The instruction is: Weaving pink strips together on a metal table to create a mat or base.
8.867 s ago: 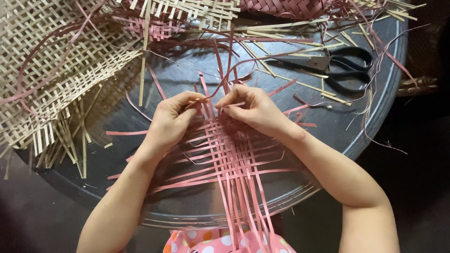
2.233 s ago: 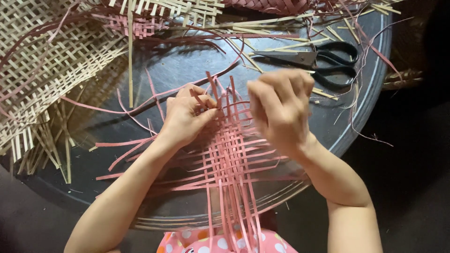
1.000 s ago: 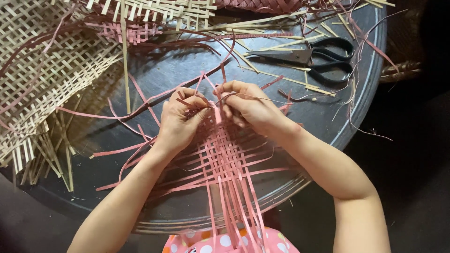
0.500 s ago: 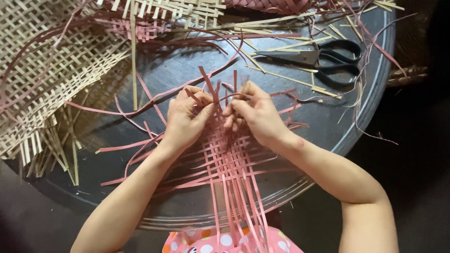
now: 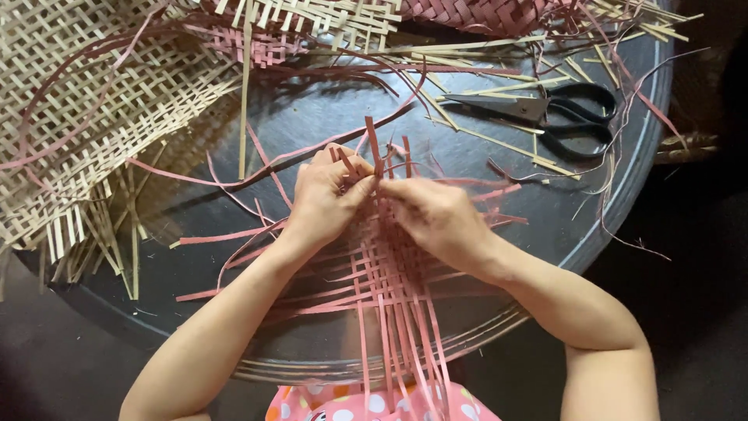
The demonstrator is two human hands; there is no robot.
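- Surface: a round dark tray (image 5: 327,132) with a ridged rim, set over a dark floor (image 5: 686,296); nothing more of the room shows.
- Pink weave (image 5: 382,281): flat on the tray's near half, at centre, with loose strip ends fanning left, right and toward the person.
- Left hand (image 5: 323,199): fingers closed on upright pink strips at the weave's far edge.
- Right hand (image 5: 436,218): fingers pinched together on strips just beside the left hand; the two hands touch.
- Pale mat (image 5: 93,117): lies over the tray's left edge, frayed ends hanging toward the viewer.
- Scissors (image 5: 545,117): black handles, blades closed, on the far right of the tray, well apart from the hands.
- Hidden: the hands cover the crossing being worked; which strip each finger grips cannot be told.
- Cut off: the mat at the left and top borders; a darker pink plait (image 5: 483,12) at the top edge; spotted pink cloth (image 5: 351,405) at the bottom.
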